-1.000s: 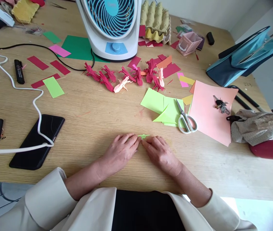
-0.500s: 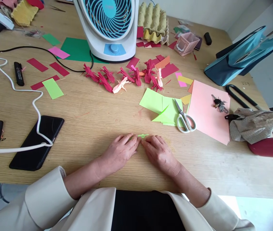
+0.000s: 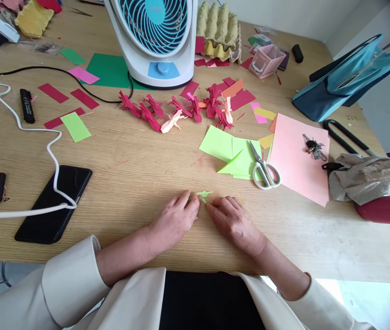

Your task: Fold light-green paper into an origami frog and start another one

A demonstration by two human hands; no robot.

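Right hand: we see our right hand (image 3: pixel 236 223) on the near side of the table (image 3: pixel 140 178), fingers bent and bunched, tips pointing far and left; we cannot tell whether they grip anything.
Left hand: our left hand (image 3: pixel 176 216) lies across from it, fingers curled down and closed on the left end of the folded green paper (image 3: pixel 203 195).
Green paper: it sits just beyond and between the two sets of fingertips, low on the table, its left end hidden under our left fingers.
Long axis: the paper runs roughly left to right, across our view, with a thin point slanting near and right toward our right fingertips.
Nearer hand: our left, which touches the paper; our right is just beside that thin point, and we cannot tell if they touch.
Green sheets: farther and to the right, we have loose green sheets (image 3: pixel 213 143), well apart from both hands.
Scissors: these scissors (image 3: pixel 265 175) lie partly on the sheets, blades pointing far and left.
Red figures: farther still, folded red figures (image 3: pixel 150 118) stand in a loose row before the fan (image 3: pixel 163 69).
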